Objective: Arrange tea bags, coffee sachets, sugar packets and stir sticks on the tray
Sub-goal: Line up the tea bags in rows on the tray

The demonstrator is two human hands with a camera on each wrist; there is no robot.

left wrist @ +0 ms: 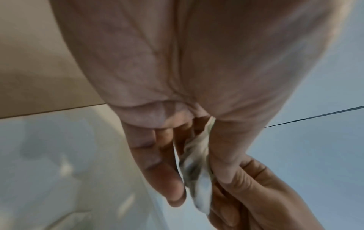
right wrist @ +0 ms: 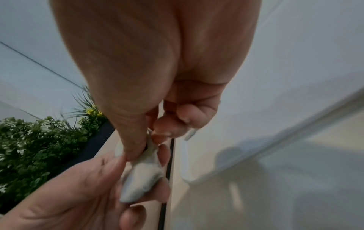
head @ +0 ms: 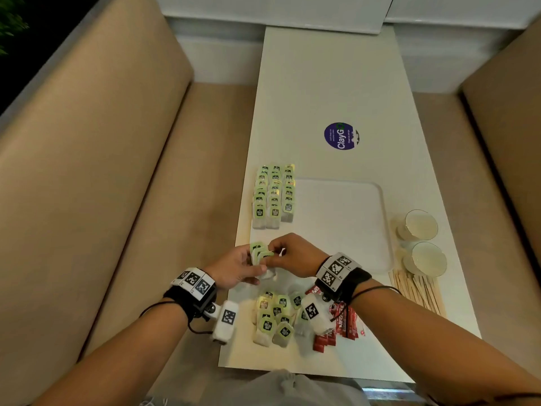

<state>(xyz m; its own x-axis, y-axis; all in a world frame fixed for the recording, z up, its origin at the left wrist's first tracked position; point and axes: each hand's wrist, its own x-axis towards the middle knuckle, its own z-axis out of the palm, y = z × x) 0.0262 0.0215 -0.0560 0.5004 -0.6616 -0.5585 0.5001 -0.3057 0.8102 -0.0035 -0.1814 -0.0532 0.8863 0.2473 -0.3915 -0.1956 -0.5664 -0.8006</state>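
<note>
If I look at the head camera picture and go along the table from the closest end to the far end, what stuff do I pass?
Loose pile of tea bags → the hands holding a few tea bags → neat rows of tea bags beside the white tray → round purple sticker.

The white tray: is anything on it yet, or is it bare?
Bare. The white tray shows only its own surface; arranged tea bags lie beside it.
</note>
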